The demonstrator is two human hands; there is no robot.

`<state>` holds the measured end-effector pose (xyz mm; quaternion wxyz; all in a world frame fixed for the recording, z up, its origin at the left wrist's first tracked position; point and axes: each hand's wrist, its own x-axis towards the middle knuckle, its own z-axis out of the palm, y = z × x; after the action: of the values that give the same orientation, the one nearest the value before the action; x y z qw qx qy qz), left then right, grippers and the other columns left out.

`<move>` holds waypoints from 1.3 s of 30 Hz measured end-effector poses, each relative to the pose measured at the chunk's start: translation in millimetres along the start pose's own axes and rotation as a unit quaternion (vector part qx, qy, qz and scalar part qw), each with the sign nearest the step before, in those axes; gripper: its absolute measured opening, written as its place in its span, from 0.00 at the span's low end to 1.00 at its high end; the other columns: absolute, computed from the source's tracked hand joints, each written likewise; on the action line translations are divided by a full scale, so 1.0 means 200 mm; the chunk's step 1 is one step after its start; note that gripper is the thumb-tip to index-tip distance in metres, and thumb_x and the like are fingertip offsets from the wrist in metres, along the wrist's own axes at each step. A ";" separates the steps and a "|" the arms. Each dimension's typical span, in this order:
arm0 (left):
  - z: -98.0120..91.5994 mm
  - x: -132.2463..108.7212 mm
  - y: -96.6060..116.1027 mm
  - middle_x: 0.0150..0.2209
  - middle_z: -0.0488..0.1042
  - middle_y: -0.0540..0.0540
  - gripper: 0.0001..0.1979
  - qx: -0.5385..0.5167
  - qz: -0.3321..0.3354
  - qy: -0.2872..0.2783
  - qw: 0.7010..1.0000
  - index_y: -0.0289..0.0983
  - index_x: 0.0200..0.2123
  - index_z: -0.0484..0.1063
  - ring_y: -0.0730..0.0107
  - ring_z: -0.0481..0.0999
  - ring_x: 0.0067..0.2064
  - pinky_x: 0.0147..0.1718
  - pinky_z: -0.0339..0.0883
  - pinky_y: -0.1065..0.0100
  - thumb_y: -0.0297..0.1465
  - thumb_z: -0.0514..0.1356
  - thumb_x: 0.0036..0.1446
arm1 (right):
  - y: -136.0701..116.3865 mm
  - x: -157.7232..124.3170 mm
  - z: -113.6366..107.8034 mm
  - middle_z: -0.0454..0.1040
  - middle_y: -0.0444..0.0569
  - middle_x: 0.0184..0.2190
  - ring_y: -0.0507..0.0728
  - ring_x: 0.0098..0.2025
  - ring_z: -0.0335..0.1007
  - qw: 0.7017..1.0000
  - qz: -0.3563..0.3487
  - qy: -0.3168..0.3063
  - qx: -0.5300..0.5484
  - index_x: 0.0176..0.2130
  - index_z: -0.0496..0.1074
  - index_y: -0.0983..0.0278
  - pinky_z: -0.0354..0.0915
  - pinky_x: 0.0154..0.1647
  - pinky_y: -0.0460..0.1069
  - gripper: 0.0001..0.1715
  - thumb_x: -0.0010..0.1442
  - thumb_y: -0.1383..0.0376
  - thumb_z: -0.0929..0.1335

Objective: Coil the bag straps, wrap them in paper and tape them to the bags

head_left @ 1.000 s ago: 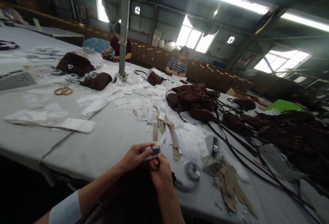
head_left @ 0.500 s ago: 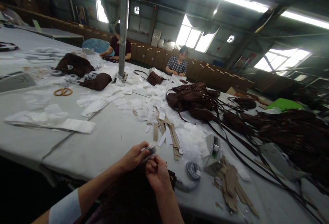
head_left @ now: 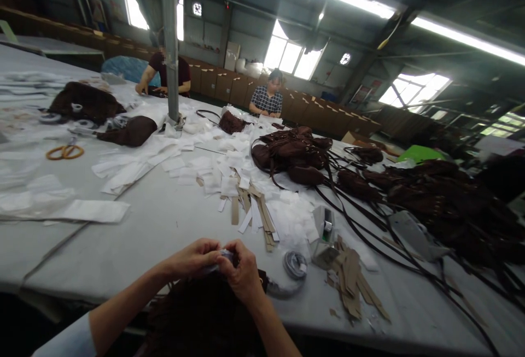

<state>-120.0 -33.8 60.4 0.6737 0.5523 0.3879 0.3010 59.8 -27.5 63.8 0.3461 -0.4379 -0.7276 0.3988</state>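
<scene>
A person's left hand (head_left: 199, 258) and right hand (head_left: 243, 274) meet at the near edge of a desk (head_left: 151, 242), both grasping a small grey bundle (head_left: 226, 256) in clear wrap, largely hidden by the fingers. Dark brown material (head_left: 205, 316) lies just below them, on the near side. To the right of the hands sit a wrapped coil (head_left: 295, 265), a grey dispenser (head_left: 324, 242) and a heap of tan strips (head_left: 350, 283). Brown bags (head_left: 293, 152) are piled farther back, their long straps (head_left: 353, 223) trailing to the near right, while white papers (head_left: 135, 167) and orange-handled scissors (head_left: 65, 152) lie to the left. Across the desk, a co-worker in a checked shirt (head_left: 267, 99) and another in a dark top (head_left: 183, 75), partly behind a post (head_left: 169, 45), sit working.
</scene>
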 end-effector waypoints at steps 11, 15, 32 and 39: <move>0.02 0.00 0.02 0.25 0.68 0.52 0.22 0.008 -0.042 -0.027 0.999 0.34 0.36 0.69 0.79 0.62 0.20 0.18 0.56 0.76 0.49 0.57 0.56 | 0.06 0.00 0.02 0.57 0.37 0.21 0.49 0.25 0.52 0.999 0.008 -0.001 0.041 0.28 0.61 0.62 0.52 0.25 0.44 0.18 0.54 0.52 0.66; 0.01 -0.01 0.02 0.34 0.73 0.47 0.23 -0.024 -0.048 -0.067 0.996 0.36 0.46 0.68 0.72 0.72 0.27 0.23 0.64 0.73 0.50 0.54 0.58 | 0.08 0.00 0.04 0.58 0.37 0.20 0.48 0.23 0.53 0.998 0.005 -0.009 0.057 0.28 0.61 0.62 0.53 0.23 0.44 0.18 0.54 0.51 0.66; 0.01 0.06 -0.12 0.30 0.75 0.45 0.25 -0.092 -0.004 0.074 0.993 0.34 0.35 0.66 0.82 0.59 0.19 0.15 0.47 0.77 0.52 0.58 0.53 | 0.68 0.52 -0.29 0.67 0.68 0.54 0.69 0.60 0.57 0.954 0.153 0.102 -0.235 0.50 0.71 0.70 0.49 0.60 0.62 0.26 0.61 0.55 0.60; 0.01 0.08 -0.15 0.30 0.74 0.46 0.24 -0.104 0.000 0.085 0.991 0.34 0.35 0.67 0.82 0.59 0.19 0.15 0.47 0.77 0.52 0.58 0.54 | 0.75 0.40 -0.12 0.47 0.59 0.67 0.72 0.68 0.35 0.888 0.174 0.001 -0.426 0.63 0.57 0.56 0.35 0.61 0.69 0.33 0.61 0.54 0.62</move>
<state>-110.5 -27.7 27.4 0.6923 0.4510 0.4106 0.3856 103.9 96.9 -46.5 0.0517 -0.6632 -0.7394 0.1037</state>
